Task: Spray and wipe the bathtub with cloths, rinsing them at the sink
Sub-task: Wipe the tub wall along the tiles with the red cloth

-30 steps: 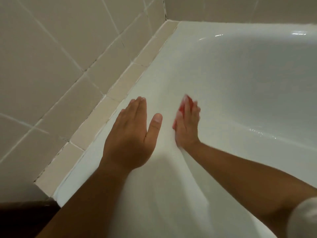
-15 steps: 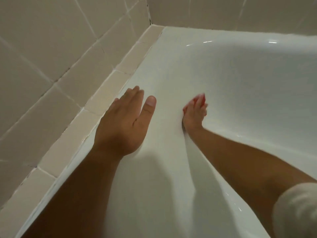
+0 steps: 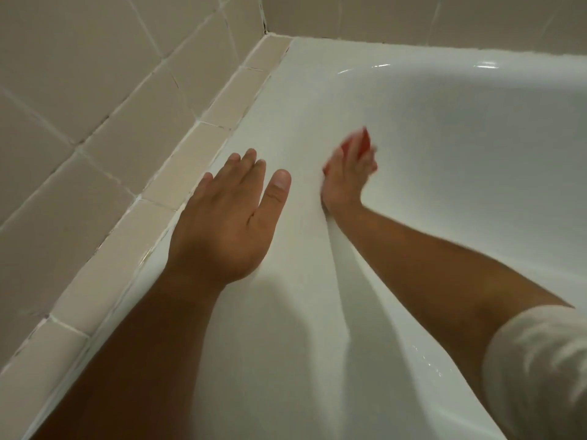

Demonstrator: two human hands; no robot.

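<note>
The white bathtub [image 3: 444, 128] fills the right and middle of the view, its broad rim running from lower centre up to the far corner. My left hand [image 3: 228, 214] lies flat on that rim, palm down, fingers straight and together. Just past the rim's inner edge, my right hand [image 3: 347, 176] presses a red cloth [image 3: 362, 144] against the tub's inner wall. Only a small part of the cloth shows past the fingertips and is blurred; the rest is under the hand.
Beige wall tiles [image 3: 95, 106] rise on the left, with a narrow tiled ledge [image 3: 178, 182] between wall and tub rim. Another tiled wall [image 3: 413, 17] closes the far end. Water drops glisten on the tub's inner slope [image 3: 428, 360].
My right hand has slid the red cloth along the inner wall toward the far corner. The left hand stays flat on the rim, and the view has shifted forward.
</note>
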